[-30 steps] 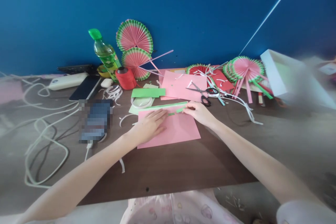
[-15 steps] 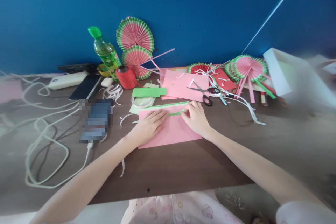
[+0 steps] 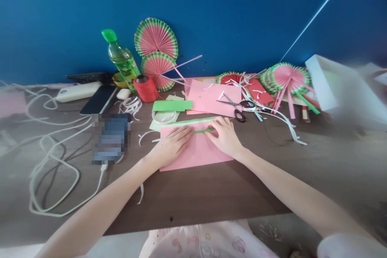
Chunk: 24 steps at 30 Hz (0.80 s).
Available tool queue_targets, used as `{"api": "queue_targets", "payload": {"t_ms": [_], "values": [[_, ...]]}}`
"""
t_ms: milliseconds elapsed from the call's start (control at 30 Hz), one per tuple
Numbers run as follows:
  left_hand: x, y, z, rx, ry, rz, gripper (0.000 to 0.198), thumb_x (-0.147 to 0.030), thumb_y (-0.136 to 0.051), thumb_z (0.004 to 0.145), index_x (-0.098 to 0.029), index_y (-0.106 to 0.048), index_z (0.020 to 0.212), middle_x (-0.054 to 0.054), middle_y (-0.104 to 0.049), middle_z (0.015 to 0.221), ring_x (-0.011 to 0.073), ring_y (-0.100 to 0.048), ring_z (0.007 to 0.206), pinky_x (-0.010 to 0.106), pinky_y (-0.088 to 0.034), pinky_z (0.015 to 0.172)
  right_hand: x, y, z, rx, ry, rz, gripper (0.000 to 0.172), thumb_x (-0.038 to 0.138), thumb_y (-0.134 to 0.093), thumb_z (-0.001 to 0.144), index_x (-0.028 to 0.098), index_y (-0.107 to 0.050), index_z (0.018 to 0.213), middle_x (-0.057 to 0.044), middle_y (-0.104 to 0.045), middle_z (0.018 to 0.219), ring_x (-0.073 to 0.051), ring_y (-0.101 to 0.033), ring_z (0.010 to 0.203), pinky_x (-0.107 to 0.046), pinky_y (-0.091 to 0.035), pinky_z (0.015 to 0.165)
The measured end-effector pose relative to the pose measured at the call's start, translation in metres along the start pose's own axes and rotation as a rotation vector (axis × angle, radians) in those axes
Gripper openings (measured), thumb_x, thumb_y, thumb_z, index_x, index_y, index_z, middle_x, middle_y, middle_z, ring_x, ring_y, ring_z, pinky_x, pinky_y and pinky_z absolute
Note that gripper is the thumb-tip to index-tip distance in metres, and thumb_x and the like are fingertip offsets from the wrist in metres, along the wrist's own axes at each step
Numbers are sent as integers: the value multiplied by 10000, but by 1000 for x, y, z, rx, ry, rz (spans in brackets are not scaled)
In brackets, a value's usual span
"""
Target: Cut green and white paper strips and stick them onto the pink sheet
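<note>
A pink sheet of paper (image 3: 198, 155) lies on the table in front of me, with a light and dark green band (image 3: 190, 122) along its far edge. My left hand (image 3: 171, 147) rests flat across the sheet's left half, fingers stretched out. A thin green paper strip (image 3: 200, 131) lies across the pink sheet between my hands. At the strip's right end, the thumb and fingertips of my right hand (image 3: 222, 135) are pinched together on it. Just beyond the sheet are a green paper piece (image 3: 172, 106) and a roll of tape (image 3: 163, 117).
Scissors (image 3: 237, 107) lie on more pink paper (image 3: 208, 96) at the back. Folded paper fans (image 3: 157, 40) lean on the blue wall beside a green bottle (image 3: 121, 58) and red thread spool (image 3: 146, 88). A phone (image 3: 111, 139) with a cable is at left; a white box (image 3: 325, 84) at right.
The fingertips of my right hand have shifted slightly left and toward me along the green strip. My left hand has stayed flat in the same place.
</note>
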State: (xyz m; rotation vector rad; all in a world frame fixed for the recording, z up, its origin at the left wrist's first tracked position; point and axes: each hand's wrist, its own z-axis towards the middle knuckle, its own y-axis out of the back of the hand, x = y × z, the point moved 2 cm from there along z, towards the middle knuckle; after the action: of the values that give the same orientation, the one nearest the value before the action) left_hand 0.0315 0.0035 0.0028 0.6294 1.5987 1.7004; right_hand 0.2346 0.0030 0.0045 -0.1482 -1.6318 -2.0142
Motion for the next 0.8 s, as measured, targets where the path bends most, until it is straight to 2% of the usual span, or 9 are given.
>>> {"api": "queue_targets", "payload": {"t_ms": [367,800], "values": [[-1,3,2,45,11,-42,470,-283,-204,937,-124,-357,1352,60,-358,1421,167,-258,1338,361,-199,1124,-2,-1,1,-18,-6,-7,33,228,-537,794,210,-563,803,-35,-548,868,-212,-454,865,-334,-341,723],[1,4,3,66,33,-114,466,-294,-218,937,-148,-347,1360,45,-341,1432,156,-250,1341,360,-186,1127,-3,0,2,-20,7,53,62,191,-548,793,213,-602,814,-36,-547,850,-203,-450,857,-325,-332,724]]}}
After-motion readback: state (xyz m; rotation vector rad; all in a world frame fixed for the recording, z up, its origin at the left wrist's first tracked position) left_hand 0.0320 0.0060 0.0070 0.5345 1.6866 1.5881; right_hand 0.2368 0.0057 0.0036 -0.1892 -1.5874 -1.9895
